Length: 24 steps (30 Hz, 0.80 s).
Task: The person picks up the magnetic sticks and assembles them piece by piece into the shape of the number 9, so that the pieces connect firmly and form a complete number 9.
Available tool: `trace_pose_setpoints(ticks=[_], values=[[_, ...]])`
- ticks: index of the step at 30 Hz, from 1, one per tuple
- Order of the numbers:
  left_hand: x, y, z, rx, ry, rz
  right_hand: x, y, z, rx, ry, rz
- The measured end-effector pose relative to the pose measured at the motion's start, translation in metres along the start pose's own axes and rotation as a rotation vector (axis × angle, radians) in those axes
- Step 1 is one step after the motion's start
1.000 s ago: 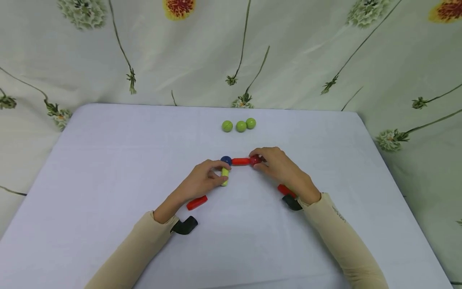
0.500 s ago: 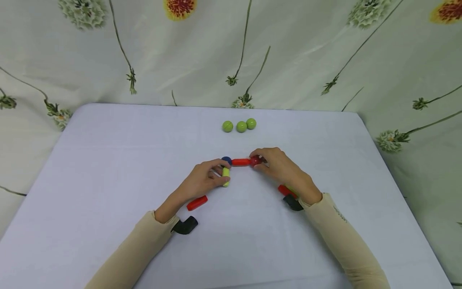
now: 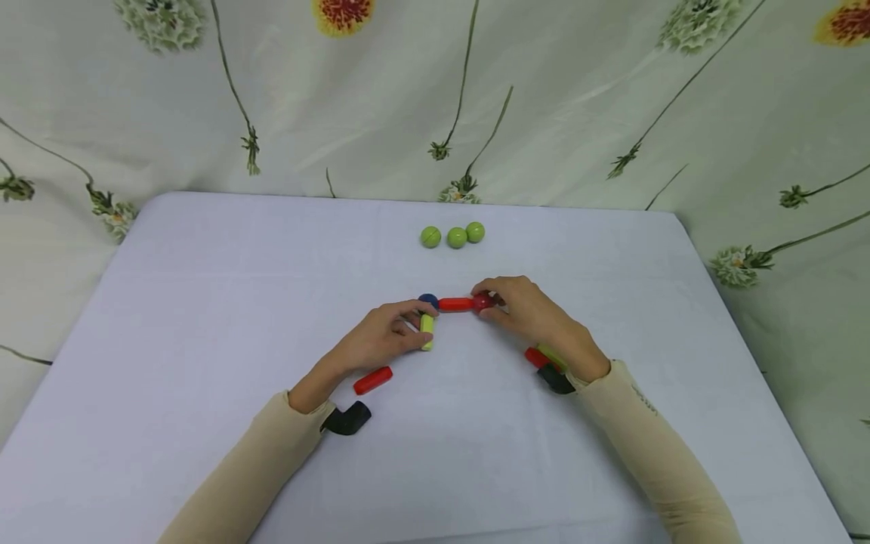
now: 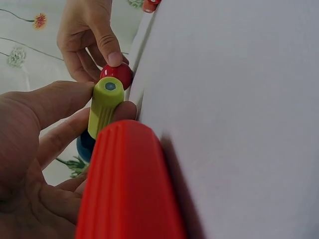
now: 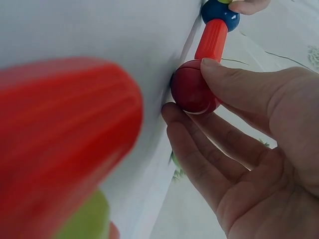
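Mid-frame, I see left hand [image 3: 377,336] pinching the yellow-green rod [image 3: 427,333], long axis pointing up-frame to blue ball [image 3: 427,299], right hand [image 3: 530,308] farther right, gripping red ball [image 3: 481,302].

I read the red ball [image 5: 192,87] as smooth, glossy plastic, the blue ball [image 5: 221,15] likewise. The yellow-green rod [image 4: 103,110] has plastic-looking, lengthwise-ridged sides (duller than the balls, to my eye). The white tablecloth [image 3: 435,461] looks matt, faintly creased.

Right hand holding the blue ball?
No, the right hand pinches the red ball; the blue ball is beyond the red rod.
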State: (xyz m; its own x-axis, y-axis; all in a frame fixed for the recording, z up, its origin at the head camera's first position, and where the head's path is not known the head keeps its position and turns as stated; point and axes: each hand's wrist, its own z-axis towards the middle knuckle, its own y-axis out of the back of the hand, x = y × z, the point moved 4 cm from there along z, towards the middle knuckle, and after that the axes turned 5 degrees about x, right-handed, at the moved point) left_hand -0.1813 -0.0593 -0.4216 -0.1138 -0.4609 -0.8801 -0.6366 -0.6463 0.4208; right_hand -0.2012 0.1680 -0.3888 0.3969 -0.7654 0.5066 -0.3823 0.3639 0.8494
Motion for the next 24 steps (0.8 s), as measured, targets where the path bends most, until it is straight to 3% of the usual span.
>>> trace_pose_setpoints(ticks=[8,13,24], values=[[0.000,0.002,-0.002,0.026,0.028,-0.040,-0.002,0.006,0.000,0.044,-0.019,0.034],[0.003,0.001,0.000,0.051,0.016,-0.053,-0.009,0.017,0.004,0.022,-0.019,0.033],[0.003,0.001,-0.001,0.051,0.030,-0.066,-0.011,0.046,0.038,-0.010,0.000,-0.052]])
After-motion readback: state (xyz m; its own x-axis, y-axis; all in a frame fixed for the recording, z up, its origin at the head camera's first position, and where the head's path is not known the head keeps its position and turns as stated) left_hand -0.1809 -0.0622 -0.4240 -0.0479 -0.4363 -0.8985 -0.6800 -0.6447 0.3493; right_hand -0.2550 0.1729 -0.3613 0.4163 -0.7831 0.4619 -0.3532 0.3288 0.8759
